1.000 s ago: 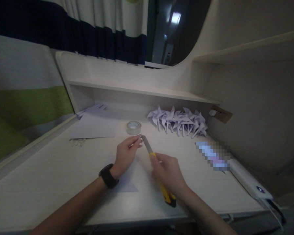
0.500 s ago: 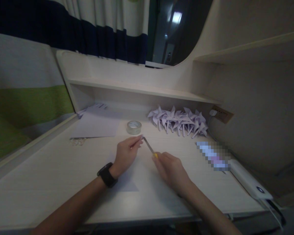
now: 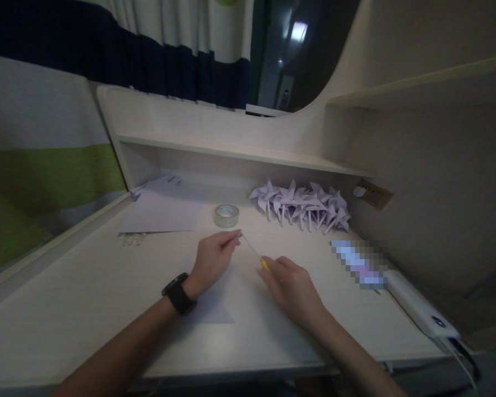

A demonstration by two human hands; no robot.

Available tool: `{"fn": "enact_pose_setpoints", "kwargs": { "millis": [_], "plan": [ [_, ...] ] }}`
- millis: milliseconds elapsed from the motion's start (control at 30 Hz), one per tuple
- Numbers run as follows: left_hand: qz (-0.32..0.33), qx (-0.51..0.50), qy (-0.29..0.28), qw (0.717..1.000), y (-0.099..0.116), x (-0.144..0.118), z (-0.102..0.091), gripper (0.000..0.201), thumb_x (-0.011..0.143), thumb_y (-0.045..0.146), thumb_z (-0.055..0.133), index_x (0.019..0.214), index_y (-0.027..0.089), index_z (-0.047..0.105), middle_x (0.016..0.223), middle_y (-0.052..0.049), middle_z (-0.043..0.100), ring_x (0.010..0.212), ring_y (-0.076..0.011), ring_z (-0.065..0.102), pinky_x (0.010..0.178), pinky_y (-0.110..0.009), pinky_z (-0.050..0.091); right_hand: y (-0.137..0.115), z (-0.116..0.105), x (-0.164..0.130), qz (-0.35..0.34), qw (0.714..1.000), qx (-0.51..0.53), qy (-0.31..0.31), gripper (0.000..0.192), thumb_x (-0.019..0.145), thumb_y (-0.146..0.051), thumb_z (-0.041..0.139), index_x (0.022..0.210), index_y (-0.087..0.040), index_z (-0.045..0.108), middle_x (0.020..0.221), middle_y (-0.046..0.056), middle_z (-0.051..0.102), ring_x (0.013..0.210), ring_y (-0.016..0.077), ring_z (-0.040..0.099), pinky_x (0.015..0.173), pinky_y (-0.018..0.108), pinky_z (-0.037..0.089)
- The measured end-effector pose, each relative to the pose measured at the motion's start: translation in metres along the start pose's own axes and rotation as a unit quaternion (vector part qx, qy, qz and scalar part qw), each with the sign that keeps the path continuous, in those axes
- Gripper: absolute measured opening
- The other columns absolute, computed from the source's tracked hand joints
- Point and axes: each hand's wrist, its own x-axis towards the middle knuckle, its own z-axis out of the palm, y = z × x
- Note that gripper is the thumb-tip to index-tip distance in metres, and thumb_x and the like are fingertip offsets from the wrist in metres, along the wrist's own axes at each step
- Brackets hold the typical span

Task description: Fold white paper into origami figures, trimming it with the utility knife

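Note:
My right hand (image 3: 291, 286) is closed around the yellow handle of a utility knife (image 3: 265, 264). Its thin blade points up and left, and the tip meets the fingertips of my left hand (image 3: 215, 258). Those fingers are pinched together on a small whitish piece, too small to make out. A dark watch sits on the left wrist. Beneath the left forearm, a sheet of white paper (image 3: 215, 313) lies on the desk, mostly covered. Just beyond the fingertips stands a roll of clear tape (image 3: 226, 216).
Several white paper pinwheels (image 3: 300, 203) lie in a row at the back right. A stack of white paper (image 3: 163, 209) is at the back left, with small pale bits (image 3: 132, 239) by its front edge. On the right are a blurred-out object (image 3: 357, 264) and a white power strip (image 3: 421, 306).
The knife's blade has turned in my right hand, so it shows edge-on as a thin line instead of its flat side. Both hands stay nearly in place.

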Motion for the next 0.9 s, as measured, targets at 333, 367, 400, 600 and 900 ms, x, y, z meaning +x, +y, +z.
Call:
{"fn": "enact_pose_setpoints", "kwargs": {
  "millis": [333, 367, 400, 600, 900],
  "plan": [
    [-0.039, -0.011, -0.037, 0.998, -0.009, 0.005, -0.003, 0.022, 0.085, 0.027, 0.057, 0.099, 0.02, 0.072, 0.087, -0.003, 0.074, 0.073, -0.0166, 0.068, 0.073, -0.028, 0.053, 0.019, -0.012, -0.001, 0.113, 0.967, 0.228, -0.027, 0.035, 0.093, -0.042, 0.041, 0.093, -0.017, 0.065, 0.074, 0.002, 0.062, 0.063, 0.0138, 0.059, 0.058, 0.022, 0.043],
    [-0.017, 0.0, -0.04, 0.999, -0.011, 0.006, -0.003, 0.021, 0.083, 0.026, 0.059, 0.098, 0.02, 0.072, 0.092, -0.003, 0.074, 0.079, -0.0178, 0.068, 0.077, -0.029, 0.053, 0.033, -0.012, 0.001, 0.097, 0.975, 0.202, -0.011, 0.034, 0.093, -0.04, 0.043, 0.104, -0.017, 0.065, 0.081, 0.003, 0.063, 0.068, 0.0144, 0.06, 0.062, 0.023, 0.044],
    [0.007, 0.014, -0.04, 0.999, -0.013, 0.006, -0.002, 0.02, 0.082, 0.024, 0.061, 0.097, 0.021, 0.072, 0.096, -0.004, 0.073, 0.084, -0.019, 0.068, 0.081, -0.031, 0.052, 0.047, -0.012, 0.003, 0.079, 0.984, 0.159, -0.001, 0.033, 0.092, -0.037, 0.045, 0.11, -0.018, 0.065, 0.081, 0.004, 0.063, 0.073, 0.0157, 0.06, 0.066, 0.024, 0.044],
    [0.113, 0.073, -0.077, 0.988, -0.021, 0.005, 0.009, 0.019, 0.083, 0.016, 0.058, 0.096, 0.021, 0.071, 0.098, -0.006, 0.072, 0.089, -0.0202, 0.066, 0.084, -0.036, 0.051, 0.113, -0.007, 0.013, 0.134, 0.989, -0.062, 0.015, 0.03, 0.086, -0.025, 0.052, 0.111, -0.021, 0.068, 0.092, 0.007, 0.06, 0.08, 0.0169, 0.058, 0.072, 0.026, 0.041],
    [0.137, 0.115, -0.132, 0.975, -0.024, 0.019, 0.026, 0.025, 0.084, 0.009, 0.054, 0.101, 0.019, 0.069, 0.096, -0.007, 0.069, 0.088, -0.0189, 0.064, 0.081, -0.033, 0.05, 0.134, 0.007, 0.007, 0.16, 0.977, -0.143, 0.001, 0.031, 0.085, -0.026, 0.056, 0.114, -0.024, 0.066, 0.098, 0.007, 0.059, 0.089, 0.018, 0.056, 0.08, 0.025, 0.038]
  ]
}}
